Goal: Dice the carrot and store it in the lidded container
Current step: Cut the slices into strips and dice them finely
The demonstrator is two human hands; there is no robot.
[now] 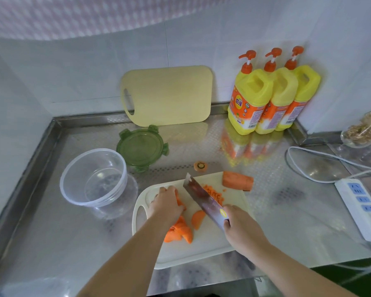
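On the table (pixel 266 221), the board (pixel 206 243) lies in front, the container (pixel 93 179) to its left, the lid (pixel 142 147) behind that; bottles (pixel 272 97) stand back right, a power strip (pixel 360 204) far right.

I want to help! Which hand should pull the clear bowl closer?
Probably the left hand: the clear bowl sits on its side and it holds only carrot; the right hand grips the knife.

Bright, even, cool light all round me, with hardly a hard shadow anywhere. The steel table (pixel 276 221) glares in patches and mirrors the yellow bottles (pixel 281 97). My wide lens bows the tiled wall (pixel 73 71) and the table's edges into curves. Everything's slightly soft, and the near corners smear into blur.
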